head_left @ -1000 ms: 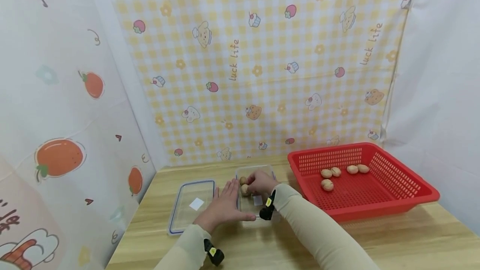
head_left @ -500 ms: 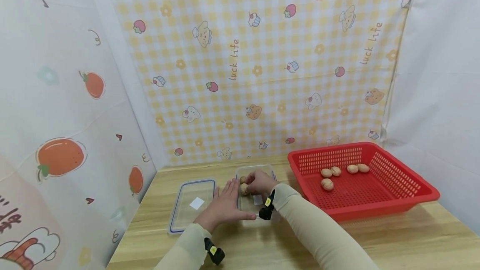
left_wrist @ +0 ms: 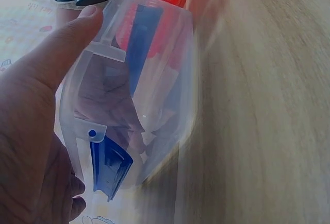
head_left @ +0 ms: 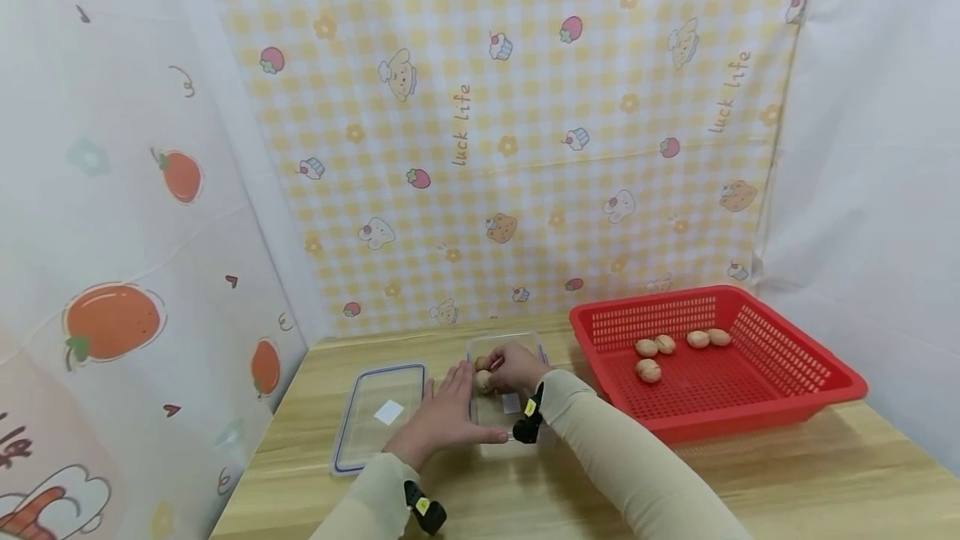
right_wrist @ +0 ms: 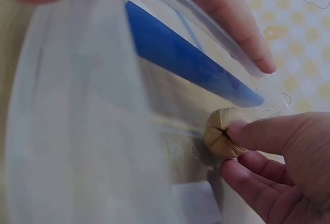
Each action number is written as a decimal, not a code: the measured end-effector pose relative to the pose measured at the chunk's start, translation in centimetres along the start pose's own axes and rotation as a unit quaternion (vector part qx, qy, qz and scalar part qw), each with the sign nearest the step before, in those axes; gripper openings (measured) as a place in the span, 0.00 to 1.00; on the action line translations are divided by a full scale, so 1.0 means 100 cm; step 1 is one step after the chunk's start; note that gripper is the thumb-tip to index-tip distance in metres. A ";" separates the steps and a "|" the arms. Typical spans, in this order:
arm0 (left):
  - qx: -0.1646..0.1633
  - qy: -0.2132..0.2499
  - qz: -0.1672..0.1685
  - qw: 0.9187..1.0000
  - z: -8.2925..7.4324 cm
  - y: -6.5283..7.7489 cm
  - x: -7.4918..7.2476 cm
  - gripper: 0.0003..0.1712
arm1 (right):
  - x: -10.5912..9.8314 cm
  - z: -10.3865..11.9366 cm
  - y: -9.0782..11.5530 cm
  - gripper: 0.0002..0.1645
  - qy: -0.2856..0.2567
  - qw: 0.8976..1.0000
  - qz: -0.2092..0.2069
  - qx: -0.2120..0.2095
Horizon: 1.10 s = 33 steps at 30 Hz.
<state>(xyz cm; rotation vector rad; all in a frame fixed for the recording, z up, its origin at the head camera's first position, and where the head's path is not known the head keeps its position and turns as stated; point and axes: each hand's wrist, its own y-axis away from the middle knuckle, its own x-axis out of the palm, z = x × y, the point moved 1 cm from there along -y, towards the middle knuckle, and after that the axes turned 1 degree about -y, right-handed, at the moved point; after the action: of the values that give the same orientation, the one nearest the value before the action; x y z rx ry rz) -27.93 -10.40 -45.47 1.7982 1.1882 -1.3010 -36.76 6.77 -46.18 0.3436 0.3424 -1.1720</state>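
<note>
A clear plastic box with blue side clips stands on the table between both hands. My right hand reaches inside it and pinches a walnut between thumb and fingertips, low near the box's floor. In the head view, two walnuts show one behind the other at the box's left side, partly covered by the right hand. My left hand rests along the box's left rim with its fingers straight, and its thumb stretches across the near end of the box.
The box's lid, blue-edged and clear with a white label, lies on the table to the left. A red basket with several walnuts stands at the right. Patterned cloth hangs close behind the table.
The head view has shifted slightly. Both hands stay almost where they were, the right among the walnuts in the box and the left at its rim.
</note>
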 end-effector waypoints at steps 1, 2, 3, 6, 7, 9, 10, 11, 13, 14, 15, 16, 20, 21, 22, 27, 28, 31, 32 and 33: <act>0.000 0.001 -0.001 1.000 0.000 0.000 0.000 0.78 | 0.000 0.002 0.001 0.15 0.006 1.000 -0.001 -0.003; 0.000 -0.001 -0.002 1.000 0.001 -0.001 0.001 0.78 | -0.001 0.004 0.001 0.14 0.018 1.000 -0.001 -0.006; -0.002 -0.002 -0.002 1.000 0.001 -0.001 0.001 0.78 | -0.003 0.008 0.003 0.15 0.030 1.000 -0.004 -0.006; -0.006 -0.007 0.001 1.000 0.001 -0.001 0.001 0.77 | -0.013 0.020 0.007 0.17 0.067 0.998 -0.010 -0.009; -0.007 -0.008 0.001 1.000 0.001 -0.001 0.001 0.77 | -0.018 0.024 0.008 0.18 0.073 0.997 -0.015 -0.009; -0.009 -0.009 0.004 1.000 0.000 -0.001 0.000 0.78 | -0.028 0.032 0.009 0.19 0.075 0.997 -0.022 -0.014; -0.008 -0.009 0.006 1.000 0.000 0.000 -0.001 0.78 | -0.033 0.035 0.009 0.19 0.074 0.997 -0.025 -0.019; -0.006 -0.007 0.006 1.000 -0.001 0.000 -0.001 0.79 | -0.039 0.038 0.010 0.19 0.072 0.997 -0.028 -0.022; -0.005 -0.006 0.006 1.000 -0.001 0.000 -0.002 0.79 | -0.052 0.046 0.012 0.19 0.073 0.996 -0.029 -0.033; -0.003 -0.005 0.006 1.000 -0.001 0.000 -0.002 0.79 | -0.059 0.050 0.013 0.20 0.078 0.996 -0.030 -0.038; -0.001 -0.005 0.006 1.000 -0.001 0.000 -0.002 0.80 | -0.066 0.054 0.015 0.21 0.082 0.995 -0.031 -0.042; 0.001 -0.004 0.005 1.000 -0.001 0.000 -0.002 0.80 | -0.073 0.058 0.018 0.21 0.087 0.995 -0.030 -0.043; -0.001 -0.009 0.007 1.000 0.001 0.000 -0.001 0.80 | -0.103 0.071 0.031 0.21 0.112 0.991 -0.036 -0.063; -0.003 -0.012 0.008 1.000 0.001 0.000 -0.001 0.81 | -0.110 0.073 0.034 0.21 0.116 0.990 -0.038 -0.071; -0.005 -0.013 0.010 1.000 0.002 0.000 0.000 0.81 | -0.117 0.075 0.038 0.21 0.123 0.989 -0.040 -0.077; -0.008 -0.007 0.010 1.000 0.001 0.001 0.001 0.81 | -0.151 0.070 0.058 0.21 0.138 0.984 -0.052 -0.104; -0.007 -0.007 0.010 1.000 0.000 0.002 0.000 0.81 | -0.158 0.067 0.061 0.21 0.138 0.983 -0.053 -0.110; -0.006 -0.010 0.006 1.000 -0.001 0.002 0.000 0.80 | -0.178 0.059 0.073 0.21 0.150 0.979 -0.063 -0.123; -0.006 -0.011 0.006 1.000 -0.002 0.002 0.000 0.80 | -0.184 0.056 0.076 0.21 0.158 0.977 -0.068 -0.130; -0.006 -0.012 0.005 1.000 -0.002 0.003 -0.001 0.80 | -0.191 0.053 0.080 0.21 0.162 0.975 -0.070 -0.133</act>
<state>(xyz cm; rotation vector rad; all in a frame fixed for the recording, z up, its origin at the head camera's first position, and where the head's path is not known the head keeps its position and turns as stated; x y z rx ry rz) -27.62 -10.38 -45.35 1.7736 1.1711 -1.3034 -35.53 23.12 -32.54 0.2777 0.8122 -1.1904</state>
